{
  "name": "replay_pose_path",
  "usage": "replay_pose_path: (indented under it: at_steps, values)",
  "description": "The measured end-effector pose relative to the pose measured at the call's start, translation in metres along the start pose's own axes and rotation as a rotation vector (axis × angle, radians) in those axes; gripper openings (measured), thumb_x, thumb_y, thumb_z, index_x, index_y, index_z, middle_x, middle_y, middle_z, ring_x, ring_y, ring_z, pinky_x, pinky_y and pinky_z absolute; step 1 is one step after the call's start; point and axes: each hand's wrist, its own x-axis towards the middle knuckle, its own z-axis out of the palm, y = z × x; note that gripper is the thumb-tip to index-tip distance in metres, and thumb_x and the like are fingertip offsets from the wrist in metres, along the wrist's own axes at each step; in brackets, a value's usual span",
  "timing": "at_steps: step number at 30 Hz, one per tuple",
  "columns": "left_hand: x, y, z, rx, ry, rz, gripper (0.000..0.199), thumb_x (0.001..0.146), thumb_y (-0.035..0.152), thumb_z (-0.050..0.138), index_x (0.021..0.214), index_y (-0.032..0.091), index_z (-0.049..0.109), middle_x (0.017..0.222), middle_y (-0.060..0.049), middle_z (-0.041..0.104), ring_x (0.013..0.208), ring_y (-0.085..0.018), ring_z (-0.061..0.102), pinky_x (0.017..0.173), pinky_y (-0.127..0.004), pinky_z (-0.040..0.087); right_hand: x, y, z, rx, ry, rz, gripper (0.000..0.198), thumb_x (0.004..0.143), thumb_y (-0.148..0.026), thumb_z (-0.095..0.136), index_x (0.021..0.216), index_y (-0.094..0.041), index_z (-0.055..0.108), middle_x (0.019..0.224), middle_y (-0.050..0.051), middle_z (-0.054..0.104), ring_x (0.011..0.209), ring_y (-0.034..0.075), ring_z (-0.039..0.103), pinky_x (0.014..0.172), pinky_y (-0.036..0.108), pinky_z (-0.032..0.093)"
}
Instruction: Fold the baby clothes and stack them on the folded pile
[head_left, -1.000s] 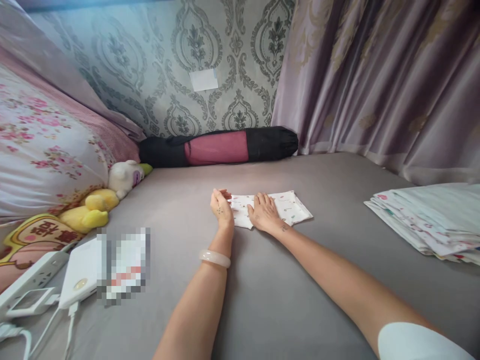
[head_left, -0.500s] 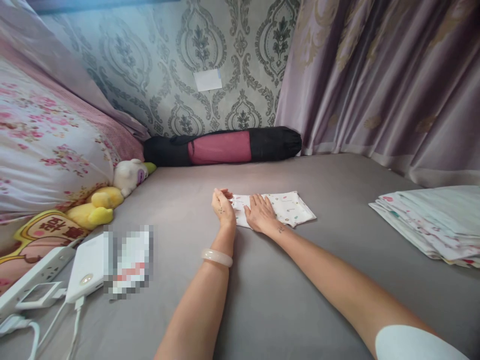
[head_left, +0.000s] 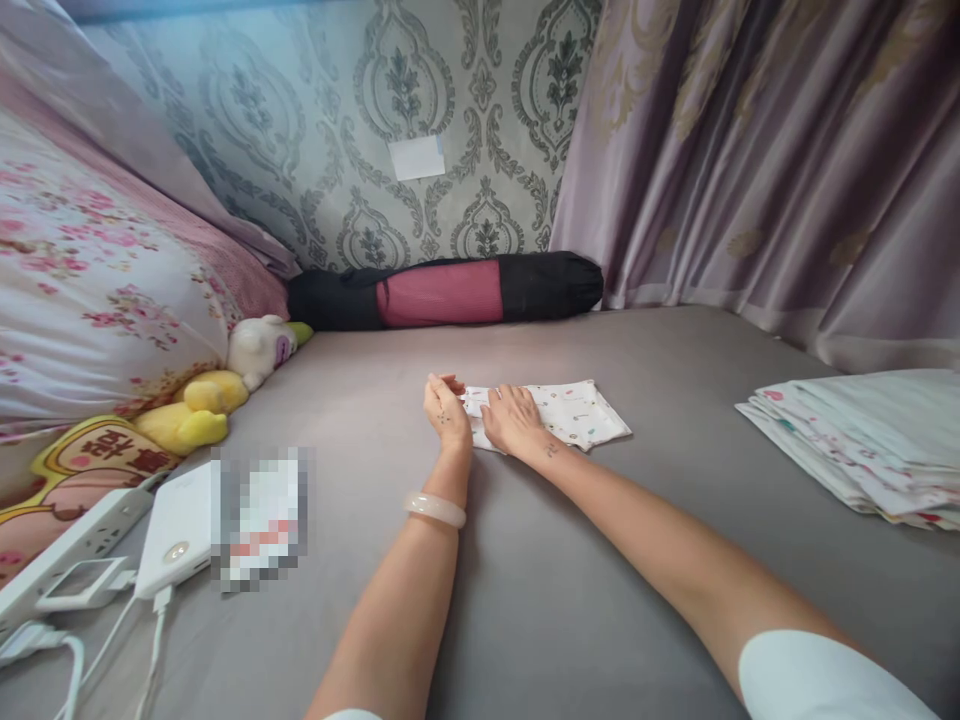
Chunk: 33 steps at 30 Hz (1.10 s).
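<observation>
A white cloth (head_left: 577,408) with small coloured prints lies folded into a flat rectangle on the grey bed sheet (head_left: 570,560). My right hand (head_left: 513,416) rests palm down on its left part, fingers stretched forward and slightly bent. At the cloth's left edge, my left hand (head_left: 448,410) stands on its side with the palm turned toward the cloth and the fingers extended. It grips nothing. A pale bangle (head_left: 435,510) circles the left wrist. Part of the cloth is hidden under the right hand.
Several folded cloths (head_left: 862,430) are stacked at the right. A black and red rolled bag (head_left: 442,293) lies along the wall. On the left are plush toys (head_left: 187,410), a power strip (head_left: 90,535), a white power bank (head_left: 180,525) with cables, and a blurred packet (head_left: 262,520).
My right hand has slid slightly left over the cloth, and its fingers are a little more bent. The left hand has stayed at the cloth's left edge.
</observation>
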Motion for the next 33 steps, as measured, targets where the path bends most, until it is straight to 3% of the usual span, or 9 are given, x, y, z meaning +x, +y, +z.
replay_pose_path:
  at_steps: [3,7,16,22,27,33]
  values:
    - [0.001,-0.001,0.0,-0.008,0.009,0.006,0.048,0.093,0.054,0.03,0.081,0.017,0.056,0.068,-0.003,0.06,0.06,-0.014,0.059,0.056,-0.026,0.045,0.008,-0.008,0.005,0.059,-0.005,-0.037,0.046,0.098,-0.033,0.03,0.129,-0.009,0.055,0.137,0.018,0.053,0.127,0.028,0.044,0.109,0.041,0.025]
    - [0.002,-0.002,-0.001,-0.016,0.02,0.014,0.046,0.093,0.053,0.03,0.081,0.016,0.057,0.068,-0.003,0.06,0.06,-0.014,0.058,0.057,-0.027,0.045,0.012,-0.012,0.018,0.147,-0.135,-0.033,0.056,0.1,-0.037,0.022,0.148,-0.01,0.035,0.155,0.014,0.033,0.144,0.026,0.024,0.116,0.046,0.012]
    - [0.002,0.001,-0.001,-0.047,0.021,0.014,0.046,0.092,0.054,0.032,0.082,0.016,0.056,0.069,-0.003,0.059,0.059,-0.013,0.057,0.055,-0.026,0.044,0.011,-0.013,0.017,0.167,-0.192,-0.013,0.059,0.099,-0.038,0.02,0.15,-0.01,0.031,0.156,0.015,0.03,0.145,0.026,0.022,0.117,0.047,0.009]
    - [0.001,0.004,0.0,-0.107,0.037,0.017,0.049,0.091,0.057,0.03,0.08,0.017,0.056,0.068,-0.004,0.059,0.06,-0.014,0.058,0.054,-0.026,0.043,0.015,-0.017,0.013,0.163,-0.175,-0.032,0.061,0.1,-0.038,0.018,0.15,-0.006,0.028,0.159,0.015,0.021,0.148,0.025,0.012,0.118,0.049,0.004]
    - [0.002,0.002,0.0,-0.099,0.042,0.017,0.05,0.09,0.058,0.031,0.08,0.017,0.056,0.068,-0.004,0.059,0.06,-0.014,0.058,0.054,-0.026,0.043,0.012,-0.016,0.018,0.177,-0.164,-0.042,0.061,0.099,-0.038,0.018,0.149,-0.005,0.033,0.156,0.014,0.031,0.145,0.025,0.022,0.118,0.045,0.01]
    - [0.002,-0.001,0.0,-0.061,0.02,0.022,0.05,0.091,0.06,0.031,0.081,0.017,0.056,0.069,-0.003,0.059,0.06,-0.014,0.058,0.054,-0.026,0.043,0.013,-0.013,0.02,0.226,-0.168,-0.047,0.059,0.099,-0.037,0.019,0.148,-0.006,0.034,0.156,0.014,0.031,0.145,0.024,0.023,0.118,0.044,0.011]
